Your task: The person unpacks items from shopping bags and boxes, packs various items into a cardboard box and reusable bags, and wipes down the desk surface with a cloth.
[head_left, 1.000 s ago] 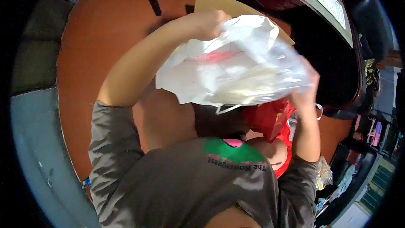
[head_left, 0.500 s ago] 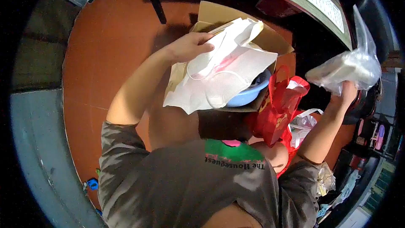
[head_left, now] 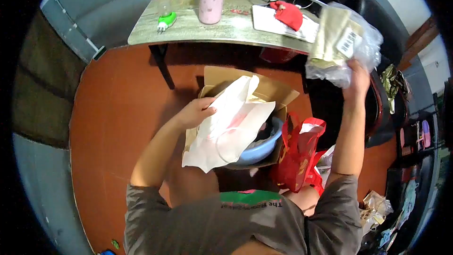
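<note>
My left hand [head_left: 196, 113] grips the edge of a white paper-like bag [head_left: 233, 123] with thin handles and a reddish print, held over an open cardboard box [head_left: 283, 95]. Part of a blue basin [head_left: 263, 151] with dark contents shows inside the box beside the bag. Raised at the right, my right hand [head_left: 357, 76] is closed around a clear plastic bag [head_left: 370, 42]. Within that bag lies a pale yellow-green folded item [head_left: 330, 38] with a white label. A red shopping bag [head_left: 297, 156] stands right of the box, near my knee.
A desk [head_left: 188, 33] at the back carries a pink tumbler [head_left: 212, 0], a green plug-like device [head_left: 166, 20], a white keyboard [head_left: 264, 21] and a red cloth [head_left: 288, 15]. A black chair [head_left: 377, 108] stands at right, with crumpled plastic bags [head_left: 375, 208] lower down.
My right hand has lifted the plastic bag up and to the left, near the desk edge. The view has tilted up, showing more of the desk. My left hand still holds the white bag.
</note>
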Motion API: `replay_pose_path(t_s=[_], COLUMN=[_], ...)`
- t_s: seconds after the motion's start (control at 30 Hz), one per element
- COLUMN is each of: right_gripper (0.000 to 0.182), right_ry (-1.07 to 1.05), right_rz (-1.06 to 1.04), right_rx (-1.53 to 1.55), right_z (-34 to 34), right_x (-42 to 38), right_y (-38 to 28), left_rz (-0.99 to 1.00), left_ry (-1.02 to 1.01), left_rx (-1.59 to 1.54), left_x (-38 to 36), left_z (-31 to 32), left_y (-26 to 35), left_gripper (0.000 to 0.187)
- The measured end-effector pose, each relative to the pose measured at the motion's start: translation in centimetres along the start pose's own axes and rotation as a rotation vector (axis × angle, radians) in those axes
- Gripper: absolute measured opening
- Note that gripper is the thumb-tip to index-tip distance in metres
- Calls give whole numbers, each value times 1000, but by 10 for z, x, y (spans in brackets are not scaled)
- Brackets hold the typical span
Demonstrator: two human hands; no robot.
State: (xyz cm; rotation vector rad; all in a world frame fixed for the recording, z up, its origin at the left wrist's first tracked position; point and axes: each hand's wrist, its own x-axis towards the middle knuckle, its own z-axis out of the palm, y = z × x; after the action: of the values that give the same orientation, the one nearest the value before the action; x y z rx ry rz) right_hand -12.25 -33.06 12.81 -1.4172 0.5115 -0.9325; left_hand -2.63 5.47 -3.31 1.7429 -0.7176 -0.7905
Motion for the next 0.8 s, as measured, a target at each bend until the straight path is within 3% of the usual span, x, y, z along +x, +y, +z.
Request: replay_pose_path(t_s=[0.07,0.13,0.17,0.2,0.3,0.37,0.53,0.57,0.6,0.67,0.73,0.8], right_gripper=[25,27,27,38,38,39,39,44,47,39,29,23], right_ry=[-27,-221,-167,-265,-316,-397,-514,-543,-413,-203,-584,-1123], right_rz=[136,230,249,292,306,299,384,317,64,-769,-541,-456], right_rx=[118,271,251,210,235,276,5,-135,-569,-624,-466,-548], right_z=[19,24,41,47,90,118,148,143,145,126,108,80], right_x=[-3,22,15,25,31,43,49,58,9,27,-48,-96], right_y=[2,29,25,33,40,50,71,87,48,92,52,44], left_rz=[75,71,37,-5,86,52,-69,-108,-144,-174,-163,-106], left_ry=[60,59,57,59,59,102,175,175,176,175,173,207], left_rx=[9,-54,-57,-63,-59,62,277,265,255,285,368,461], left_x=[-5,-2,-8,-14,-21,-34,-54,-58,-62,-62,-59,-54], left_z=[0,-1,-1,-1,3,8,14,13,13,14,16,19], left_y=[2,-3,9,15,-4,15,15,16,23,26,23,19], left_gripper=[33,36,36,37,40,43,57,59,62,66,69,62])
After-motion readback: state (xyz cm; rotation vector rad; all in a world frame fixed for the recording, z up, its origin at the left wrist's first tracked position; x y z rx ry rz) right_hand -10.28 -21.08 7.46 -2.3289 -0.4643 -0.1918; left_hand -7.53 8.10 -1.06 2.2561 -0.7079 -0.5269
